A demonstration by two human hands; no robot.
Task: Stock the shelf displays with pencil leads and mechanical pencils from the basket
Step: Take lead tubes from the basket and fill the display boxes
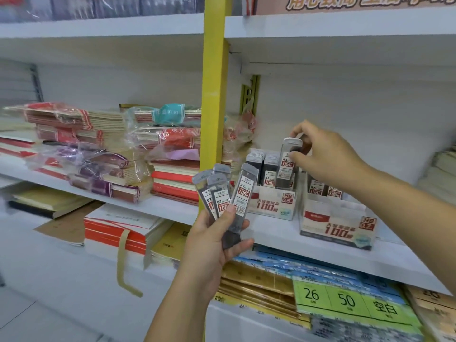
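While the right hand (325,156) pinches a pencil-lead case (287,164) near its grey cap, thumb on the near face and fingers behind, that case stands nearly upright at the right end of the HB 0.5 display box (274,202), right of centre in the frame. Whether its foot is seated among the cases there cannot be told. The left hand (209,245), lower centre, has its grip closed round the lower ends of a fan of lead cases (222,196), thumb across their fronts; the labels that can be read say 0.7. Further right on the same white shelf (271,233) sits the HB 0.7 display box (338,227), partly filled. The basket is out of view.

These cases look light, stiff and slick. They are thin clear plastic shells, likely to slide against one another in a fanned hold, and the leads inside could break if one dropped. A pinch on the flat faces near the cap, one case at a time, seems the surest hold, leaving the foot free to slot down between neighbours.
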